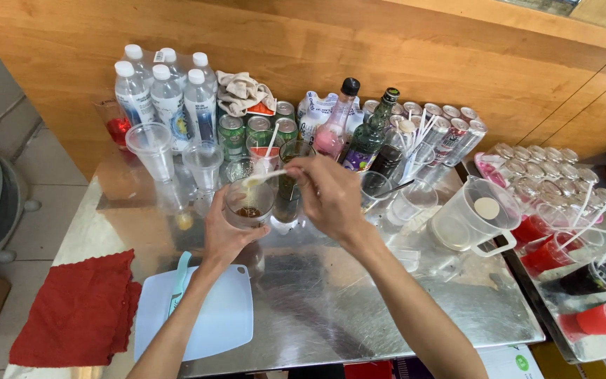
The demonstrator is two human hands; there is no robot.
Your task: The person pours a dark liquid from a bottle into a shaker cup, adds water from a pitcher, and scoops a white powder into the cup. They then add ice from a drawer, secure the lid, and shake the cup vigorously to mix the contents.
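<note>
1. A clear plastic cup is held in the left hand just above the steel tabletop, near the middle of the view; the fingers are wrapped around its lower wall from the 7 o'clock side.
2. A small dark brown portion is seen at the bottom of the cup; the rest of it is clear.
3. A pale plastic spoon is pinched between thumb and fingers of the right hand, its bowl poised over the cup's rim at the 12 o'clock side and carrying something pale yellowish.
4. The step in hand is judged to be the spooning of an ingredient into the held cup, at an early stage of mixing, since little lies in the cup.
5. For the next move, the spoon would need to be tipped squarely over the mouth while the cup is kept level, so that nothing is spilled onto the tabletop.
6. At 12 o'clock from the cup a dark green glass stands, with water bottles at 11 o'clock and a clear measuring jug at 3 o'clock.
7. At 6 o'clock a white cutting board lies with a light blue knife on it; a red cloth is at 8 o'clock.
</note>
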